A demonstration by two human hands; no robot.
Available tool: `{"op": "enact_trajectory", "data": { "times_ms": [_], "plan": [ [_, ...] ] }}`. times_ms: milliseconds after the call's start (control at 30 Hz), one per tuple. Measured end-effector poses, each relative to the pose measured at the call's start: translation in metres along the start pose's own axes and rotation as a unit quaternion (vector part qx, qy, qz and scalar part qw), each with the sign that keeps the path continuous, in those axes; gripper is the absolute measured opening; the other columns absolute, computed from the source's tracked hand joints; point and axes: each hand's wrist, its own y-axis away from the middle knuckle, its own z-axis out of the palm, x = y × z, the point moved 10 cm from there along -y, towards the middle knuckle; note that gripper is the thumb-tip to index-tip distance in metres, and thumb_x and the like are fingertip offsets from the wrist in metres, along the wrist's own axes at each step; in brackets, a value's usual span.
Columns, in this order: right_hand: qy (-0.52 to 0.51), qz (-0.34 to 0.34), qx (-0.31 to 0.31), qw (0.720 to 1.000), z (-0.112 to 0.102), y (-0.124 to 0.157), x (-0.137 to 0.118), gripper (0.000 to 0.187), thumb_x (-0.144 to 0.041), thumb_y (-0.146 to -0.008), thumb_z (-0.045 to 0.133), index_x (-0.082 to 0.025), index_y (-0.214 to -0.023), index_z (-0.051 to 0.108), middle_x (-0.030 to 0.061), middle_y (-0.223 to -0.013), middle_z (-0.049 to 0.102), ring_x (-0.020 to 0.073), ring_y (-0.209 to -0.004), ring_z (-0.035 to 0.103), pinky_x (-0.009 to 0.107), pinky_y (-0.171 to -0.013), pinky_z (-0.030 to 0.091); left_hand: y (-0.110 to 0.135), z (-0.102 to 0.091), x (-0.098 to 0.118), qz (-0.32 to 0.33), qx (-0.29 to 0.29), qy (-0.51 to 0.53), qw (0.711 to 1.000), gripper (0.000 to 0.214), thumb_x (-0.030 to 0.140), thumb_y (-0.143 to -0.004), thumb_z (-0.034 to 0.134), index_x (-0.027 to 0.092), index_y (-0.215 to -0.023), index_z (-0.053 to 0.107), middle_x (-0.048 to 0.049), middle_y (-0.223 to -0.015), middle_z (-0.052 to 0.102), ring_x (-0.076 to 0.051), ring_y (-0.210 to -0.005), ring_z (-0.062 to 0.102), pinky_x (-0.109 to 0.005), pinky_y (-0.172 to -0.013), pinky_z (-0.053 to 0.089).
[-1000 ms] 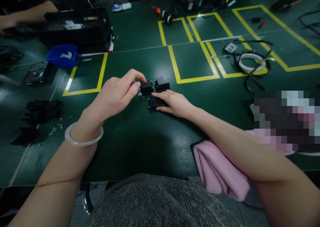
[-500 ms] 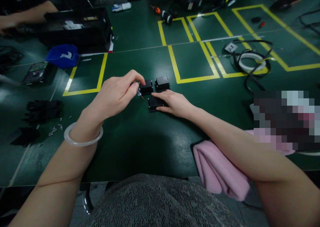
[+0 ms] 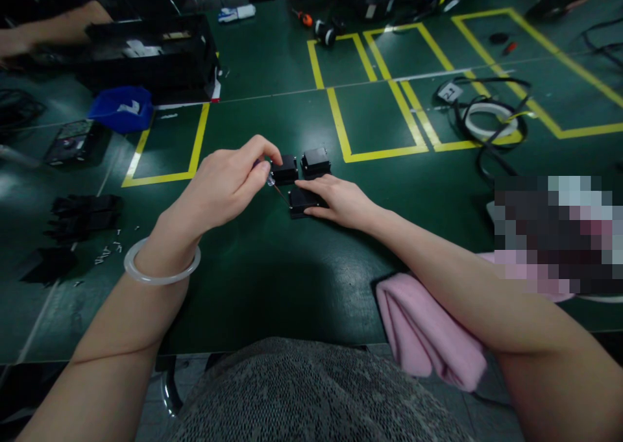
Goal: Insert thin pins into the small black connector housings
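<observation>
My left hand [image 3: 236, 179] is closed around the handle of a small screwdriver [image 3: 271, 180], whose thin shaft slants down to the right. The shaft's tip is at the left edge of a small black box-shaped part [image 3: 299, 202] lying on the green table. My right hand [image 3: 341, 200] grips this part between thumb and fingers from the right, covering its right end. Just behind are two similar black parts: one [image 3: 287, 168] close to my left fingertips, the other [image 3: 316, 159] behind my right fingers.
Loose screws [image 3: 104, 255] and black parts [image 3: 85, 215] lie at left, near a blue bin [image 3: 124, 108]. A pink cloth [image 3: 423, 325] hangs over the front edge. Coiled cables [image 3: 491, 121] sit at right. Another person's arm [image 3: 58, 26] reaches in at far left.
</observation>
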Motion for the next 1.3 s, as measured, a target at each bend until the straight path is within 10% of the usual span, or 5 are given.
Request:
{"op": "enact_trajectory", "data": {
  "times_ms": [1300],
  "plan": [
    [0.006,0.014,-0.019,1.000,0.0011,-0.0012,-0.0013,0.064,-0.027,-0.100,0.073,-0.016,-0.161,0.054,0.0171,-0.142,0.072,0.0344,-0.129,0.065,0.045,-0.102,0.055,0.0006,0.0027,-0.0022,-0.005,-0.002,-0.022,1.000,0.041,0.033,-0.105,0.038,0.019,-0.132,0.065,-0.0033,-0.087,0.073,-0.018,-0.070,0.064,-0.030,-0.065,0.041]
  ]
}}
